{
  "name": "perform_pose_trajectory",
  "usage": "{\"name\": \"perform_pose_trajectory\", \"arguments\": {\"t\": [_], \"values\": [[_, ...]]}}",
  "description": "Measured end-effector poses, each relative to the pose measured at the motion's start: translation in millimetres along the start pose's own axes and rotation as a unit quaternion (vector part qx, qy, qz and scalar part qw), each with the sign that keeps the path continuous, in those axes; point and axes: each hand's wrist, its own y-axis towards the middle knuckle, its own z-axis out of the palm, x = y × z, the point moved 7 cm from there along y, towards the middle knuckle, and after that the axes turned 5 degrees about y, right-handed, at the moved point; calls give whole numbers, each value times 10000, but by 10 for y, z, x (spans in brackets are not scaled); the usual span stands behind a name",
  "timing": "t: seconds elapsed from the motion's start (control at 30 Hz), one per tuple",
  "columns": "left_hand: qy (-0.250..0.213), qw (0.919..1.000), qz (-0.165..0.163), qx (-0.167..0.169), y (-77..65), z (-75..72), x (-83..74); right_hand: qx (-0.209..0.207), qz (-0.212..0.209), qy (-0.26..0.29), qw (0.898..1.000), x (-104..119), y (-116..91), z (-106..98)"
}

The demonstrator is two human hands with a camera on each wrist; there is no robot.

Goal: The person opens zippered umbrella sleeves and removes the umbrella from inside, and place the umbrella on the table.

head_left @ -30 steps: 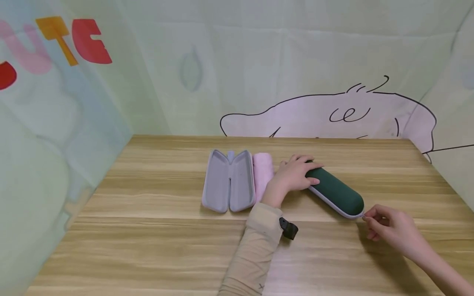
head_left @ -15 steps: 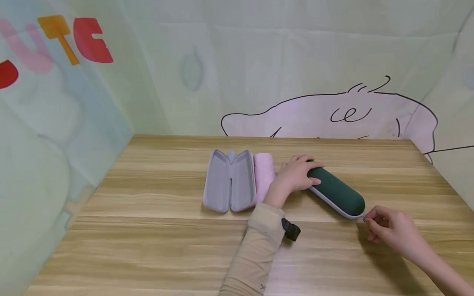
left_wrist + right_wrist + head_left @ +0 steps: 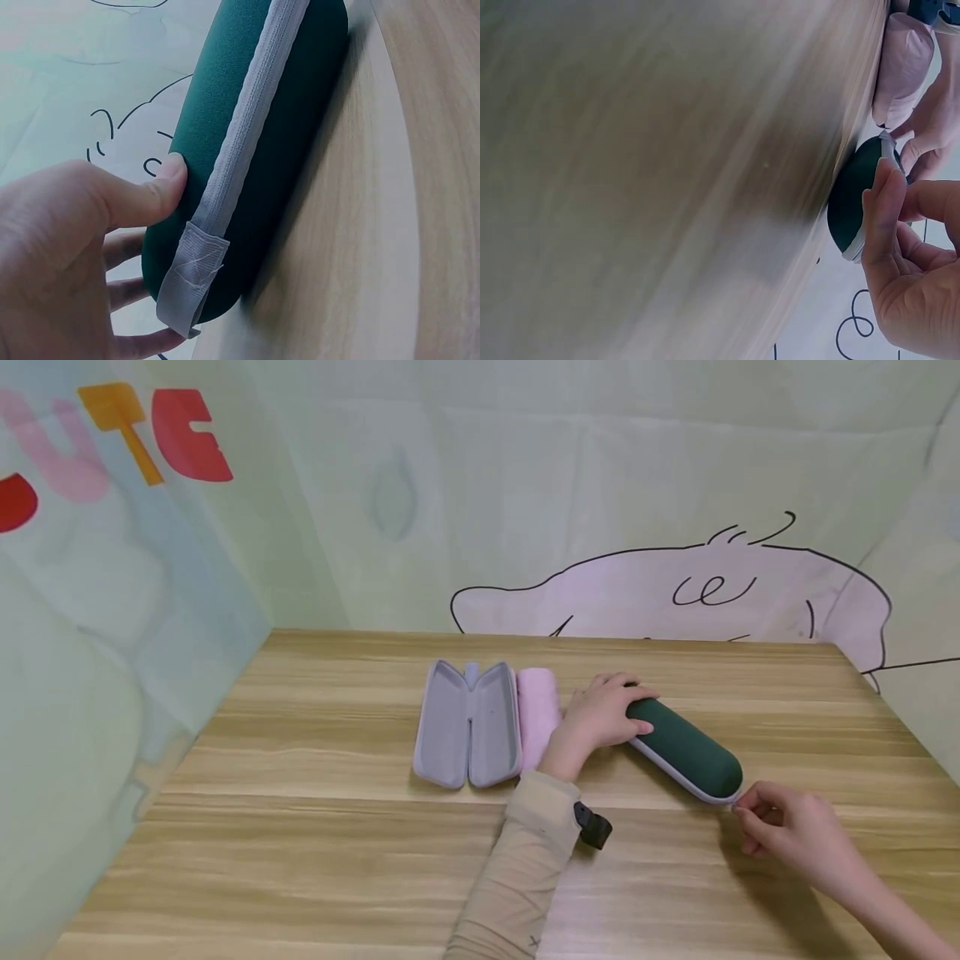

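A dark green zippered case (image 3: pixel 690 747) with a light grey zipper band lies slantwise on the wooden table. My left hand (image 3: pixel 600 714) grips its far-left end, thumb on the near side and fingers over the top. The left wrist view shows the thumb pressing beside the zipper band (image 3: pixel 251 112), close to a grey fabric loop (image 3: pixel 187 277). At the near-right end my right hand (image 3: pixel 798 827) pinches the zipper's end between thumb and forefinger; the pull itself is mostly hidden. In the right wrist view the right fingers (image 3: pixel 885 202) cover part of the case.
Left of my left hand, a pink cylindrical roll (image 3: pixel 537 714) lies against an opened case with grey lining (image 3: pixel 442 727). The wooden table (image 3: pixel 300 860) ends at a printed cloth backdrop (image 3: pixel 337 527) behind and along the left. My left forearm crosses the table's middle.
The right hand's fingertips have shifted slightly left around the case's near-right end. The left hand keeps its grip, and the head view has tilted a little.
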Motion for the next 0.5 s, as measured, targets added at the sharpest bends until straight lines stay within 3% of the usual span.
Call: {"name": "perform_pose_trajectory", "arguments": {"t": [0.13, 0.5], "values": [[-6, 10000, 11, 15, 2, 3, -8, -69, -93, -6, 9999, 8, -8, 7], [-31, 10000, -3, 1, 8, -6, 6, -50, 129, -118, 9998, 19, -7, 16]]}}
